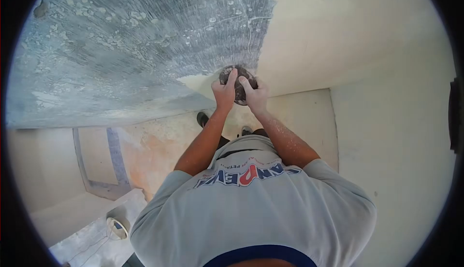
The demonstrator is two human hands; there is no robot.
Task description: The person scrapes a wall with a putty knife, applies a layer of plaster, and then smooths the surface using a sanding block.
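Note:
A round dark pad [239, 96], smeared with white dust, is gripped between my two hands, up against the wall. My left hand [224, 93] is closed around its left side, with the thumb stretched over the top. On the right side, my right hand [256, 94] holds it the same way and is coated in pale dust. Above and to the left spreads the blue-grey scratched wall surface [159, 40], with pale flecks and patches. A smooth cream wall surface [333, 30] borders it on the right. The pad's underside is hidden.
Below my arms are the dusty floor [299, 117] and my shoes [202, 118]. At lower left, a white bucket [117, 229] stands on a pale dusty surface. A doorway-like opening [99, 156] shows at left, and a pale wall [386, 141] rises on the right.

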